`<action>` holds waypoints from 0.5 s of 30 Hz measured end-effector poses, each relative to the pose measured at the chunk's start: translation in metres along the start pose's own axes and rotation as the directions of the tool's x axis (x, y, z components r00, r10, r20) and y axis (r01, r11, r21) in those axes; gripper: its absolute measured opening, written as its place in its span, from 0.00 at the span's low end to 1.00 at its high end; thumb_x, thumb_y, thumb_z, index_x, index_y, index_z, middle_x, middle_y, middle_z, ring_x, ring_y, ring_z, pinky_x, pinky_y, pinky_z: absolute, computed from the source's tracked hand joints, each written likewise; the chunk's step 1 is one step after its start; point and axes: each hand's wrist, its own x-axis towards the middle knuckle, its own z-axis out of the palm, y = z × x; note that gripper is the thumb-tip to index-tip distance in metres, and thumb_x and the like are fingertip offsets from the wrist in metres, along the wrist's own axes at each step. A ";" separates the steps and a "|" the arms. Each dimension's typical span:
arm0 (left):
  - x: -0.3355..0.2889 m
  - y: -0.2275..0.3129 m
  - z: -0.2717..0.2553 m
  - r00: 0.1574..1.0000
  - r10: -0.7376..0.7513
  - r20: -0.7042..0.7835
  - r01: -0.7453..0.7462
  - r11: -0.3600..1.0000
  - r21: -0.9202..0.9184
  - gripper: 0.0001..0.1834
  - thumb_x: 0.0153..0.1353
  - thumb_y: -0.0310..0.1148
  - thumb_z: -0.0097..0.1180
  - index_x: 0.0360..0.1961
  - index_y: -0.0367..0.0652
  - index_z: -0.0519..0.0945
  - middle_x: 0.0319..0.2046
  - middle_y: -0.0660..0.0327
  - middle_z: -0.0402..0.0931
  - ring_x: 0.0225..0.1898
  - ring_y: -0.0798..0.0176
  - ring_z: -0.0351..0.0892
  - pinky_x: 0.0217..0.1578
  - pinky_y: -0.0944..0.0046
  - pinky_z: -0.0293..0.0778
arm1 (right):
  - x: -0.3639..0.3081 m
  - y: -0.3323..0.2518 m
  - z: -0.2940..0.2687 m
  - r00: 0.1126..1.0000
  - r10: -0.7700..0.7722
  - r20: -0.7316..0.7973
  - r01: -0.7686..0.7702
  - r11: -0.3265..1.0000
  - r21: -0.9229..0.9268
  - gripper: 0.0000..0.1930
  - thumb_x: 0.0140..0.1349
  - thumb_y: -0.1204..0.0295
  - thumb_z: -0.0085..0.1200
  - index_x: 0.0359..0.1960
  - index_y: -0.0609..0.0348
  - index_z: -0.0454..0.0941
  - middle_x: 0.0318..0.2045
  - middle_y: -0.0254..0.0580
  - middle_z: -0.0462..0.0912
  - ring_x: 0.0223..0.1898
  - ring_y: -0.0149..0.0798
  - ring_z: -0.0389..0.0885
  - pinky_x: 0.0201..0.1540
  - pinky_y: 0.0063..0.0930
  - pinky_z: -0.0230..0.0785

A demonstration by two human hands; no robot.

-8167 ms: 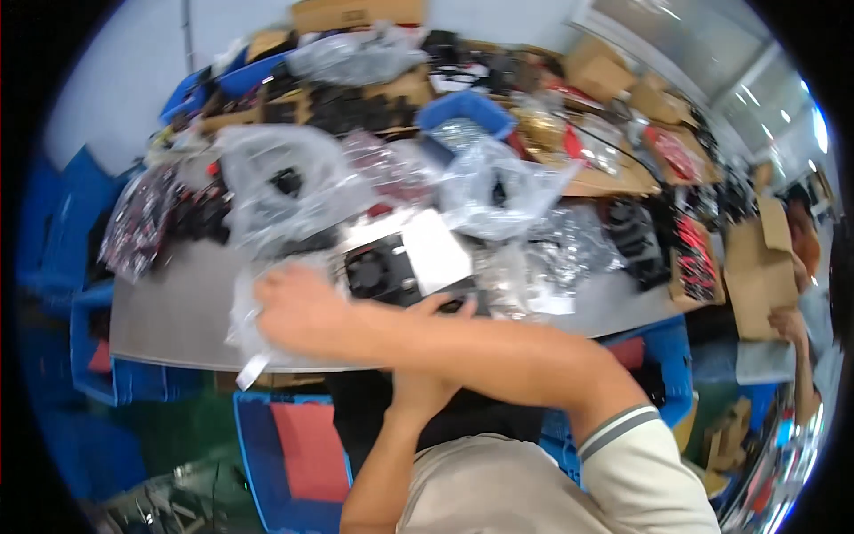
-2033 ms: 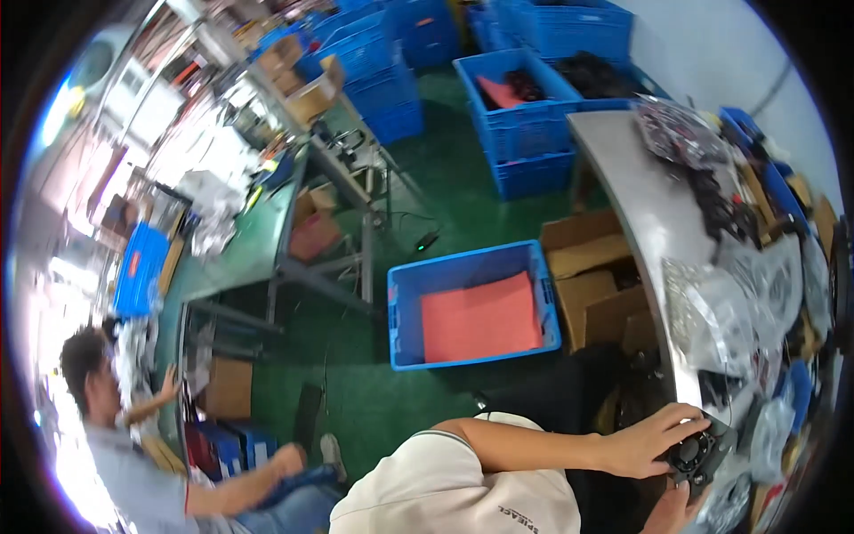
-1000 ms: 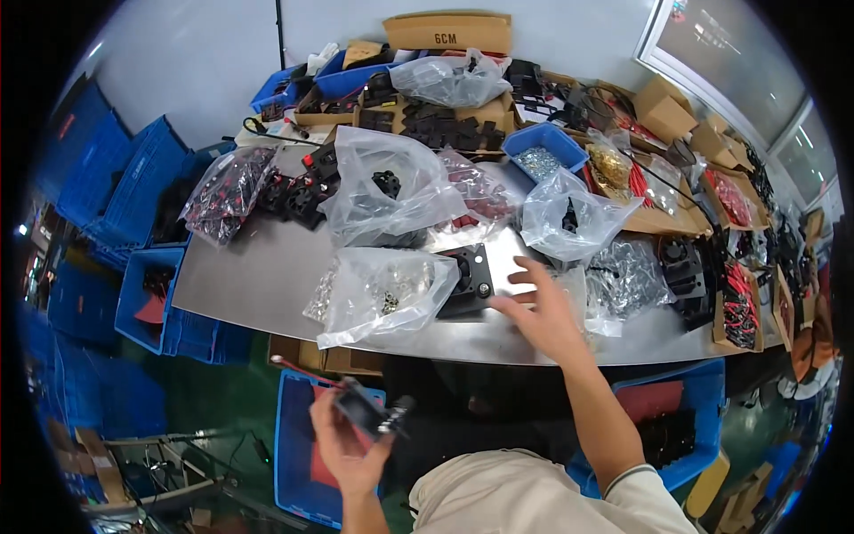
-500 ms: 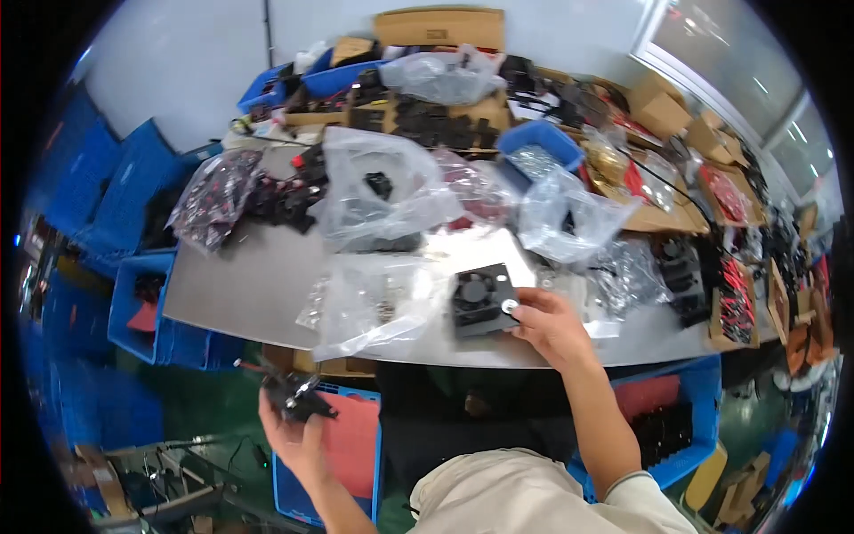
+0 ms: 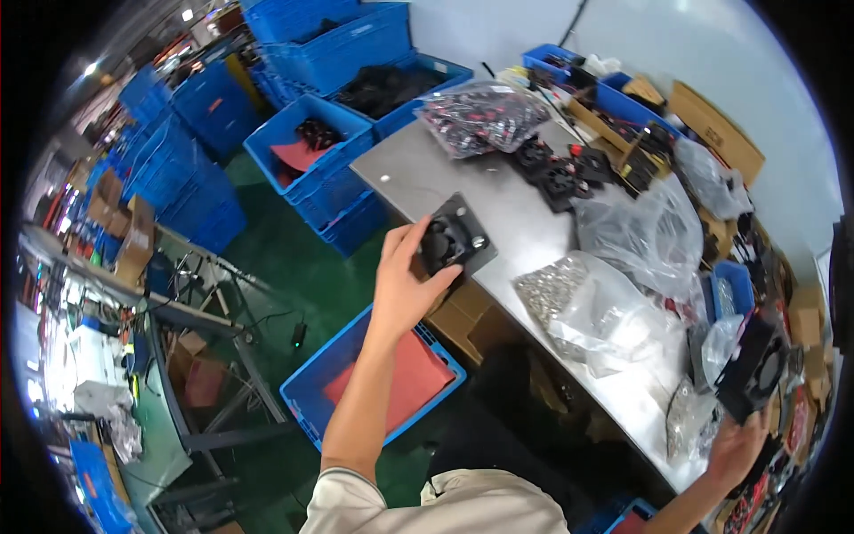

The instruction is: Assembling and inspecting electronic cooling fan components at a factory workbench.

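My left hand (image 5: 402, 287) is raised over the near left edge of the grey metal table (image 5: 445, 169) and grips a black square cooling fan (image 5: 455, 240) by its lower side. At the far lower right, my right hand (image 5: 735, 445) holds a second black square fan (image 5: 756, 372) up above the table's edge. Between the two hands lies a clear plastic bag of small silvery screws (image 5: 569, 298).
Below my left arm, a blue floor crate (image 5: 325, 392) holds a red sheet. More blue crates (image 5: 311, 147) stack at the upper left. Several loose black fans (image 5: 556, 173), a bag of red-and-black parts (image 5: 480, 111), clear bags and cardboard boxes crowd the table.
The view has swung left. My left hand rose from beside the floor crate to the table edge with its fan. My right hand lifted the other fan off the table.
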 end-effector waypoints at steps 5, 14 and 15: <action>0.051 -0.033 0.002 0.996 0.014 0.083 -0.033 0.974 0.226 0.36 0.46 0.33 0.71 0.59 0.37 0.73 0.49 0.51 0.72 0.52 0.51 0.72 0.54 0.62 0.68 | 0.104 0.045 0.176 0.925 0.088 0.369 0.199 0.714 -0.671 0.23 0.63 0.79 0.48 0.62 0.67 0.67 0.56 0.50 0.74 0.54 0.43 0.76 0.54 0.31 0.71; 0.098 -0.033 0.050 0.993 -0.031 0.113 -0.003 0.956 0.292 0.37 0.44 0.39 0.70 0.57 0.36 0.75 0.48 0.44 0.72 0.52 0.43 0.73 0.54 0.56 0.69 | 0.168 0.205 0.259 0.691 0.705 0.160 -0.610 0.688 -0.394 0.19 0.55 0.83 0.56 0.50 0.72 0.71 0.40 0.51 0.78 0.39 0.44 0.81 0.34 0.32 0.80; 0.099 -0.040 0.052 0.995 -0.007 0.104 -0.026 0.950 0.312 0.37 0.45 0.40 0.70 0.57 0.37 0.74 0.49 0.44 0.72 0.53 0.42 0.72 0.55 0.56 0.68 | 0.165 0.213 0.261 0.701 0.694 0.163 -0.604 0.699 -0.383 0.20 0.54 0.83 0.56 0.50 0.71 0.71 0.39 0.52 0.79 0.39 0.45 0.81 0.36 0.34 0.80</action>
